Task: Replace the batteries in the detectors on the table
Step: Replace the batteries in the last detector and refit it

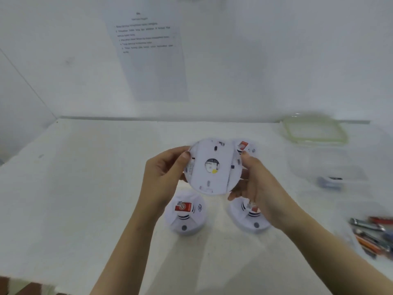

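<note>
I hold a round white detector [212,167] above the table, its flat back plate facing me. My left hand [163,169] grips its left rim and my right hand [255,184] grips its right rim. Another white detector [246,145] with a red label lies on the table just behind it, partly hidden. Two more white detectors stand nearer me: one [187,216] under my left hand, one [251,218] partly covered by my right hand.
A clear plastic container [327,167] with a small dark item inside sits at the right, with its green-rimmed lid [314,128] behind it. Several batteries [372,235] lie at the right edge of the white table [85,188]. A printed sheet [148,50] hangs on the wall.
</note>
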Motion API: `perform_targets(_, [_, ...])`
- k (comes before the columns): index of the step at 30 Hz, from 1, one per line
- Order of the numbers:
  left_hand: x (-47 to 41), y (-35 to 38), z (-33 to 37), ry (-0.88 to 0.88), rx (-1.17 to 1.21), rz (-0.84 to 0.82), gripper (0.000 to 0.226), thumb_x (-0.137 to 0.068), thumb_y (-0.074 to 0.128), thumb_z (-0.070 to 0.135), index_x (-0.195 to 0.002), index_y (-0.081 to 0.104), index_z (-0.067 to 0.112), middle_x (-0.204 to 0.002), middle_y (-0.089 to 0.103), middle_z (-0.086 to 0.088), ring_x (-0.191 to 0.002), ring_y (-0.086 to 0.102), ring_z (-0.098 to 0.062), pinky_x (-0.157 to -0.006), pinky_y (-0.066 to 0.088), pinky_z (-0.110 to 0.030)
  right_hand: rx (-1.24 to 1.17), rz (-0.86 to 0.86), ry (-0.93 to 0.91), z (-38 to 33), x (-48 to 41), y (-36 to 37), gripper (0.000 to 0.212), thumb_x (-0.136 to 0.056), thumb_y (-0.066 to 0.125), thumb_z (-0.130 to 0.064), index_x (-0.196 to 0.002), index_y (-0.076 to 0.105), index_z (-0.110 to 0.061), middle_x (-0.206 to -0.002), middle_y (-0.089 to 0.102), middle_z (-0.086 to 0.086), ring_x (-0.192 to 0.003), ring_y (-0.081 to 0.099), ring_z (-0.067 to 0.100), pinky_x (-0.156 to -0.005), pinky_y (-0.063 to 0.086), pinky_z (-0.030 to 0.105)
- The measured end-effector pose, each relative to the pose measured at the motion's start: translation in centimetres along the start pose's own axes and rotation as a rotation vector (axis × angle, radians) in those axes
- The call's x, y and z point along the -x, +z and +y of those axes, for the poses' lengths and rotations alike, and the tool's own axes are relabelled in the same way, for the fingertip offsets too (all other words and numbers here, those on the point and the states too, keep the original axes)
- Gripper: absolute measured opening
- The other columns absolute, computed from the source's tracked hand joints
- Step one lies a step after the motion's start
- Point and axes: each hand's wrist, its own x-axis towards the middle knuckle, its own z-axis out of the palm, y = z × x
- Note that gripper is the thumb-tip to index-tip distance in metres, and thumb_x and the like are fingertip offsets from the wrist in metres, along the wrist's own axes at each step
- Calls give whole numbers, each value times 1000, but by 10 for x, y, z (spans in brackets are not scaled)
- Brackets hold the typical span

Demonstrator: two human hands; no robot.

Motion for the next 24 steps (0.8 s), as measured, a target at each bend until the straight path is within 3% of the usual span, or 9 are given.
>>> perform_targets(4, [11, 12, -7, -41, -41, -59, 22, -92, 57, 2, -89, 74, 17, -84, 76, 6, -78, 70, -7, -66, 54, -18, 70, -14, -19, 12, 28, -11, 25, -87, 57, -32, -110, 64, -24, -96, 71, 11, -75, 65, 24, -62, 53, 31])
perform_targets(6, [18, 18, -9, -61, -34, -83, 20, -91, 58, 4, -90, 73, 16, -85, 76, 8, -82, 69, -3, -68, 52, -14, 52, 12, 0, 19, 38, -13, 23, -90, 60, -22, -113, 62, -21, -99, 71, 12, -79, 67, 25, -64, 55, 33])
perform_targets(9, [29, 24, -13, -117, -16, -114, 17, -90, 60, 16, -103, 71, 15, -96, 75, 4, -92, 69, -8, -72, 53, -16, -18, 54, 5, 25, 48, -14, 30, -87, 62, -21, -116, 59, -22, -101, 71, 7, -84, 69, 25, -62, 56, 33])
perform_targets(12, [42, 24, -19, -106, -4, -200, 57, -73, 79, 36, -123, 59, 19, -114, 68, 0, -102, 66, -13, -77, 54, -22, -120, 81, -16, 30, 56, -14, 37, -87, 61, -17, -122, 53, -26, -105, 70, -1, -90, 69, 25, -64, 56, 35])
perform_targets(16, [64, 28, -25, 4, -167, -342, 103, -51, 89, 35, -139, 38, 29, -136, 51, 17, -125, 49, -4, -93, 48, -18, -244, 153, -28, 36, 62, -11, 51, -76, 69, -15, -119, 47, -30, -112, 68, 0, -97, 68, 27, -70, 57, 39])
perform_targets(18, [69, 32, -26, 42, -229, -356, 109, -51, 93, 29, -142, 34, 28, -138, 47, 18, -129, 44, -1, -98, 44, -17, -221, 161, -34, 38, 65, -11, 52, -76, 72, -12, -116, 44, -29, -109, 69, 3, -94, 68, 28, -71, 57, 37])
perform_targets(20, [71, 35, -27, 54, -243, -344, 107, -54, 94, 22, -142, 34, 26, -138, 47, 17, -130, 44, -3, -103, 45, -27, -159, 167, -34, 40, 68, -11, 49, -79, 69, -10, -115, 41, -26, -107, 70, 8, -89, 69, 26, -67, 55, 32])
perform_targets(24, [74, 35, -25, 93, -282, -288, 100, -54, 93, 29, -140, 42, 24, -133, 55, 14, -126, 50, -6, -100, 49, -35, -86, 160, -39, 42, 75, -10, 48, -81, 71, -13, -114, 39, -24, -110, 66, 11, -84, 69, 20, -65, 55, 29])
